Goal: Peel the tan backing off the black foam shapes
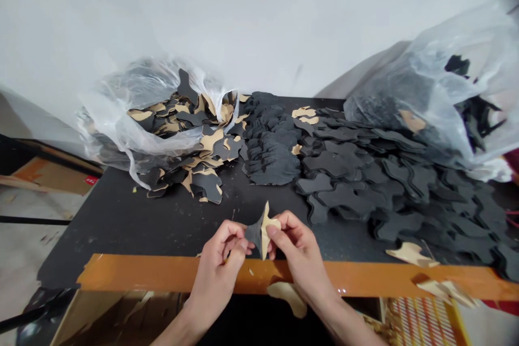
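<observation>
Just above the table's front edge, my left hand [223, 259] pinches a small black irregular sheet piece [254, 234] between thumb and fingers. My right hand [300, 254] grips the tan backing paper [265, 224] on that same piece. The paper stands bent away from the black sheet, and the two still meet in between my hands. Beyond them lies a row of stacked black pieces [271, 159]. To the left is a loose heap of black pieces with tan backing [208, 186]. Many bare black pieces [340, 162] are piled on the right.
A clear plastic bag [115, 119] of backed pieces lies open at back left. Another bag [430, 70] with black pieces stands at back right. Orange tape [162, 273] covers the front edge. Tan scraps [411, 253] lie around; a yellow basket [458, 319] sits below.
</observation>
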The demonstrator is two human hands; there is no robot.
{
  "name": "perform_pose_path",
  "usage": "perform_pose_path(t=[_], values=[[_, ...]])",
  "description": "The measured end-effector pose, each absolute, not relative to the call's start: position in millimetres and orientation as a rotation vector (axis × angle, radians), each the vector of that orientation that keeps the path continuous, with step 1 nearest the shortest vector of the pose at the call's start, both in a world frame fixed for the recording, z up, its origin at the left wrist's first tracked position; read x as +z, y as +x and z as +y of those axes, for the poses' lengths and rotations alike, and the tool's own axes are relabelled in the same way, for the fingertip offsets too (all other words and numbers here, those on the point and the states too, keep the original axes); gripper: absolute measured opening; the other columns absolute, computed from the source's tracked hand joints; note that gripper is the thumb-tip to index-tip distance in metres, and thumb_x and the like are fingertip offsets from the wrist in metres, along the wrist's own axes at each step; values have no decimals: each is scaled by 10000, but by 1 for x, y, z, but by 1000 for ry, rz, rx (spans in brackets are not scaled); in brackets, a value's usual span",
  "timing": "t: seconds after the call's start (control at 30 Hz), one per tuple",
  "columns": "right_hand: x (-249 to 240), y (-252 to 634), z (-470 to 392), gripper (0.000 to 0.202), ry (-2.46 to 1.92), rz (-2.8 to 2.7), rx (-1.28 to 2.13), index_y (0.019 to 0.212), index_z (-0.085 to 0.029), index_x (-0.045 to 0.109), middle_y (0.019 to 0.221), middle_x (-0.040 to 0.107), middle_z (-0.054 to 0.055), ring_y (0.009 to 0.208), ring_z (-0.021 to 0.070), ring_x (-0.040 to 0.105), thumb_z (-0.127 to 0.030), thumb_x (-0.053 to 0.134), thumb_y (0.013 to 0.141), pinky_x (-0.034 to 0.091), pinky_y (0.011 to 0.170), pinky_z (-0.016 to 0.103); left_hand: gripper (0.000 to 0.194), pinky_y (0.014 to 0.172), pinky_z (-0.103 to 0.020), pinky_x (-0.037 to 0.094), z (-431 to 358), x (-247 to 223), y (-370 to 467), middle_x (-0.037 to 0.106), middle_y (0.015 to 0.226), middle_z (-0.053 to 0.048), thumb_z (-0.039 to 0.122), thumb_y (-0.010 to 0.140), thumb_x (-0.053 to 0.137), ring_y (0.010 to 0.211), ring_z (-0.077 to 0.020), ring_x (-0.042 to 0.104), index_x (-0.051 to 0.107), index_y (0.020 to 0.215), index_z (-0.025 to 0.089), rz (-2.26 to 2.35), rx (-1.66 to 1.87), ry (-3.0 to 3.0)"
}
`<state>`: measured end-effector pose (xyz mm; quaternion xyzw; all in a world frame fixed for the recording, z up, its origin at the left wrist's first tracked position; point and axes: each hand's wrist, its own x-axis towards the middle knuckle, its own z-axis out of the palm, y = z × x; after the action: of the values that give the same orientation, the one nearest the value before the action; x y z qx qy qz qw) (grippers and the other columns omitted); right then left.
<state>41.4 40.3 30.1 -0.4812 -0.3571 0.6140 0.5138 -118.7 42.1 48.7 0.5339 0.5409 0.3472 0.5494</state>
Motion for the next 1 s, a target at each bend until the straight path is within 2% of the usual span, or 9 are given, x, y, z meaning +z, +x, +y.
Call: perform_pose_path(t=[0.2,0.37,0.5,0.73,0.8,0.87,0.93,1.0], values=[[27,44,42,299,-1151,-800,1488,725,-205,471,586,525,-67,504,79,446,-376,661,880,390,510,192,207,764,-254,458,39,47,-121,579,817,8,335,953,485,786,-150,572,483,791,206,1148,848,1157],[34,53,42,305,-1143,-883,1640,710,-190,460,692,509,-52,568,68,399,-316,713,823,336,527,185,230,782,-252,442,38,47,-150,555,893,-5,415,888,622,835,-159,528,578,980,208,810,723,1154],[37,56,42,293,-1051,-913,1724,708,-193,448,704,508,-48,572,70,396,-282,706,817,323,530,195,281,799,-231,437,42,48,-169,563,929,-2,393,831,715,873,-153,529,594,1019,224,765,731,1166],[41,47,40,210,-1194,-1146,1479,722,-197,468,701,503,-46,599,86,435,-226,645,831,366,558,207,119,708,-242,500,44,44,-147,670,776,16,299,935,602,703,-130,644,531,990,221,851,747,1014],[40,45,37,124,-1235,-1256,1355,778,-198,508,718,511,-44,622,93,468,-191,607,853,391,577,207,127,706,-238,507,44,44,-142,685,779,11,294,923,614,703,-132,652,538,986,215,909,786,1015],[37,43,34,48,-1233,-1334,1281,916,-210,554,782,553,-30,672,104,527,-172,562,889,434,607,208,129,719,-242,516,43,45,-139,691,798,4,292,908,628,721,-137,656,550,964,207,959,802,1035],[33,44,30,228,-1204,-1388,1206,1135,-243,539,925,603,0,775,122,590,-164,530,921,486,674,224,124,738,-249,525,42,47,-137,687,817,2,291,906,625,740,-140,659,554,963,206,999,825,1060],[30,45,26,330,-1188,-1446,1068,1245,-271,497,1082,600,35,895,141,615,-157,520,937,509,741,246,123,752,-254,532,41,48,-135,678,829,8,287,911,613,744,-137,662,550,983,211,1038,868,1072]])
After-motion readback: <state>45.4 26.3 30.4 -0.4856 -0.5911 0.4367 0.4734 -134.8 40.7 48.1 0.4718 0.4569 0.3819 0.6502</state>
